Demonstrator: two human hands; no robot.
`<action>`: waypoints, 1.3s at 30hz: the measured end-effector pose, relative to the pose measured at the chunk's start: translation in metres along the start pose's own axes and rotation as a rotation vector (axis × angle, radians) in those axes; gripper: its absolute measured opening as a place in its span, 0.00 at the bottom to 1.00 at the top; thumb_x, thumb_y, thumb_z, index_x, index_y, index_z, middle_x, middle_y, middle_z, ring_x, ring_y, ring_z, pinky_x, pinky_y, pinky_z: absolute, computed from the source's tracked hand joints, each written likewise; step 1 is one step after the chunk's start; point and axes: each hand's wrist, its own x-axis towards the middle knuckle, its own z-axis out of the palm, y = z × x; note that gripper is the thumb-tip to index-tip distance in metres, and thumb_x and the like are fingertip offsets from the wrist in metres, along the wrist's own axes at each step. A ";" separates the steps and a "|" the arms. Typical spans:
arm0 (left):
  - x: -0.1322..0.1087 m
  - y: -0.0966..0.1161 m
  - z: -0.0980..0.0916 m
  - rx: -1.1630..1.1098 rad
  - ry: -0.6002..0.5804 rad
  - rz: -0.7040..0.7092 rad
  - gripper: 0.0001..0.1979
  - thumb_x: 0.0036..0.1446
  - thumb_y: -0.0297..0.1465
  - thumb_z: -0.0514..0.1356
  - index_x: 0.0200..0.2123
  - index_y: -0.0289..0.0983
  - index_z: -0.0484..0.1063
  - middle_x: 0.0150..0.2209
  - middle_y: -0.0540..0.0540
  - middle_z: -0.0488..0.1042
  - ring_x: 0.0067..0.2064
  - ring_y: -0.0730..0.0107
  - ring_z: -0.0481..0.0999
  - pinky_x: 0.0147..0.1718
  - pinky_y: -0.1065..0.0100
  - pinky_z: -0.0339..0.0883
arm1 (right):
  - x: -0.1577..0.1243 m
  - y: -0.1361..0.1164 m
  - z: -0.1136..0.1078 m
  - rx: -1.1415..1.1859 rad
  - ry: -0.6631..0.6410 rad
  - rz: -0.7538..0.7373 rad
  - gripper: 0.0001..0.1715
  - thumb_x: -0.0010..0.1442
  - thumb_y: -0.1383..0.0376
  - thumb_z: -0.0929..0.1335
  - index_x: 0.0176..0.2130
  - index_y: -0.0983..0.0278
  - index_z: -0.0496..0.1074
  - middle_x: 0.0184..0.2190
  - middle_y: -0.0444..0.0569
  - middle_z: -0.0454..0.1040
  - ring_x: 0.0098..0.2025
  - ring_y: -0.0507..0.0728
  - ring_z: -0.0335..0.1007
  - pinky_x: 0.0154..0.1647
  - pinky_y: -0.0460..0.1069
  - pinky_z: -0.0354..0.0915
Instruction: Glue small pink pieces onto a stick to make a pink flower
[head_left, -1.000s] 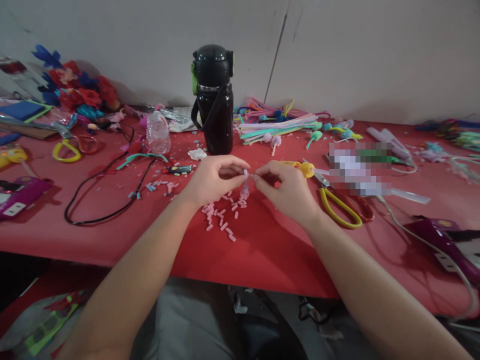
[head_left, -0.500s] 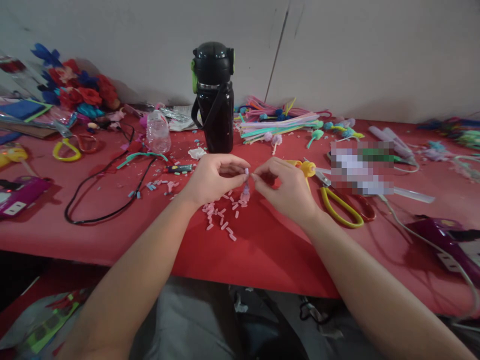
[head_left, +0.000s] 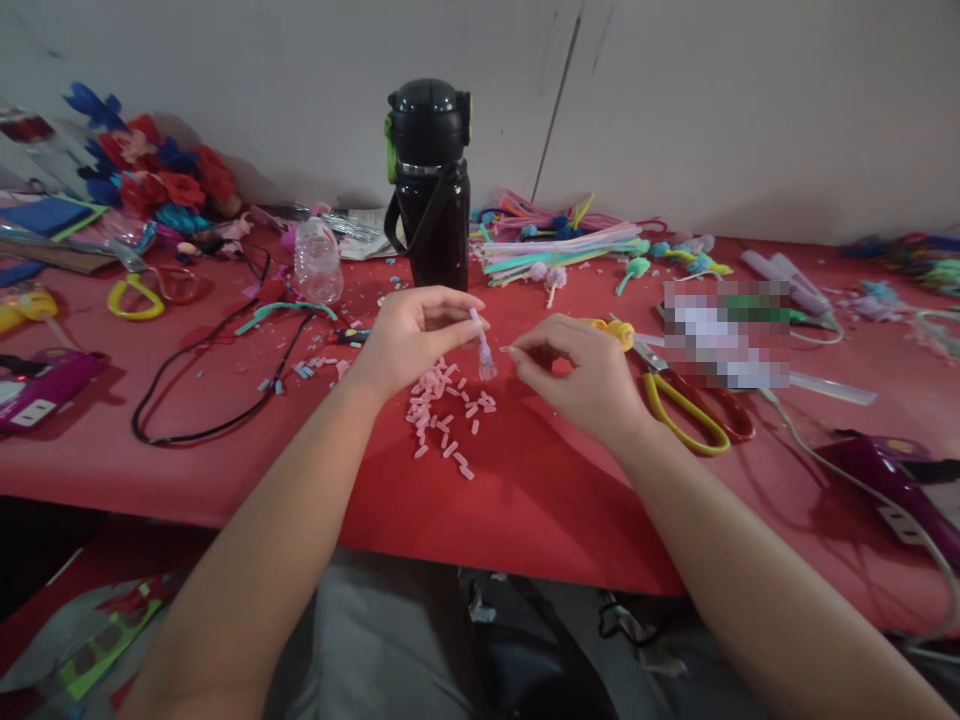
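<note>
My left hand pinches a small pale-pink straw piece with a frayed lower end, holding it just above the red table. My right hand hovers a little to the right of it, thumb and forefinger curled together in a pinch; whether anything is in them I cannot make out. Under and between the hands lies a heap of several short pink straw cuttings.
A black bottle stands behind the hands. Yellow-handled scissors lie to the right, long straws at the back, a clear small bottle, a black cord, paper flowers, purple devices at both sides.
My hands have come apart. The left hand lifted slightly with the straw piece, and the right hand let go and drew back to the right.
</note>
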 end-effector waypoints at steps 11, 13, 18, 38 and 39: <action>0.001 0.002 -0.001 -0.069 0.040 -0.125 0.19 0.47 0.37 0.75 0.40 0.33 0.81 0.34 0.41 0.84 0.36 0.62 0.84 0.40 0.61 0.81 | -0.001 -0.007 0.001 -0.032 -0.061 -0.005 0.06 0.62 0.67 0.70 0.33 0.60 0.76 0.31 0.46 0.77 0.31 0.54 0.70 0.34 0.51 0.67; 0.001 0.001 -0.001 -0.086 0.032 -0.140 0.19 0.46 0.36 0.76 0.40 0.33 0.81 0.34 0.41 0.83 0.35 0.62 0.84 0.40 0.62 0.81 | -0.001 -0.007 0.002 -0.038 -0.064 -0.023 0.06 0.63 0.67 0.69 0.33 0.60 0.76 0.30 0.46 0.77 0.30 0.54 0.70 0.34 0.51 0.67; 0.001 0.001 0.000 -0.089 0.031 -0.143 0.18 0.47 0.35 0.75 0.40 0.33 0.82 0.33 0.42 0.83 0.35 0.63 0.84 0.38 0.63 0.80 | -0.001 -0.005 0.003 -0.055 -0.083 -0.063 0.07 0.63 0.68 0.69 0.33 0.61 0.77 0.31 0.46 0.77 0.30 0.53 0.70 0.35 0.50 0.67; 0.001 -0.002 0.001 -0.090 0.075 -0.124 0.14 0.47 0.34 0.75 0.37 0.34 0.81 0.31 0.44 0.82 0.35 0.63 0.84 0.39 0.62 0.81 | -0.004 -0.012 0.005 -0.022 -0.118 -0.061 0.09 0.66 0.68 0.68 0.35 0.59 0.78 0.35 0.48 0.80 0.35 0.56 0.76 0.40 0.53 0.71; 0.001 -0.001 0.001 -0.095 0.078 -0.124 0.14 0.47 0.34 0.75 0.36 0.34 0.81 0.31 0.44 0.82 0.35 0.63 0.84 0.40 0.62 0.81 | -0.004 -0.012 0.005 -0.025 -0.116 -0.066 0.09 0.66 0.67 0.68 0.36 0.59 0.78 0.35 0.48 0.80 0.36 0.56 0.76 0.40 0.53 0.71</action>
